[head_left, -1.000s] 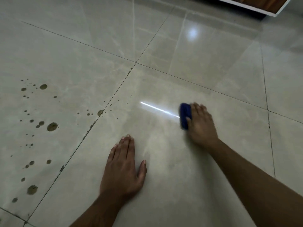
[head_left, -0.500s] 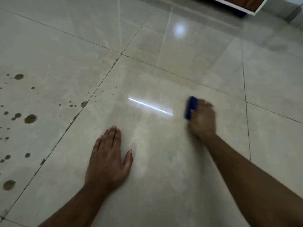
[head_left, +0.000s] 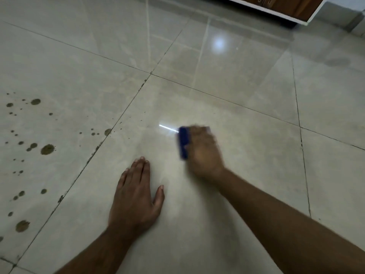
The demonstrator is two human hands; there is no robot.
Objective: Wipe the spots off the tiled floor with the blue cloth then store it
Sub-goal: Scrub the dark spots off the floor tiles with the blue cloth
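two bare forearms; left grip and right grip ungloved

Glossy beige floor tiles with dark grout lines fill the view. A white-framed brown wooden cabinet stands at one o'clock, a round light reflection just below it.

The left hand lay flat, fingers straight, arm braced. The right hand, blurred, gripped the cloth.
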